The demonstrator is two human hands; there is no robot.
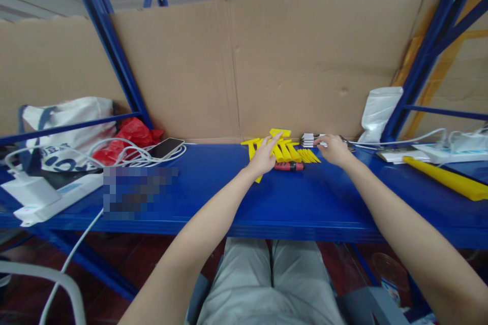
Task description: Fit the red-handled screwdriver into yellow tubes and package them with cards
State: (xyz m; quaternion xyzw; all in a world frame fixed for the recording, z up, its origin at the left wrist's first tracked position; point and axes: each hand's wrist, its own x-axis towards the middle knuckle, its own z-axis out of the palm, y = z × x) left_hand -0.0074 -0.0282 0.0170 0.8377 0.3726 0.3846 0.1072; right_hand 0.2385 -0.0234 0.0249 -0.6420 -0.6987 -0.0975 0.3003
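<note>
While the yellow pieces (293,151) near the back of the desk (213,193) are partly covered by the left hand (264,155), held palm-down with its fingers extended, the bundle of white-and-black pieces (307,139) just beside them is met by the bent fingers of the right hand (333,148); whether anything is gripped by either hand cannot be told. The step in hand is judged to be the handling of these small pieces, and for the next move a light, separate fingertip hold seems called for. Reach beyond is limited by the cardboard (183,76) standing close behind. Near the left hand, the red-and-black tool (290,166) could be knocked, but open room is offered by the bare blue surface towards the front edge.
</note>
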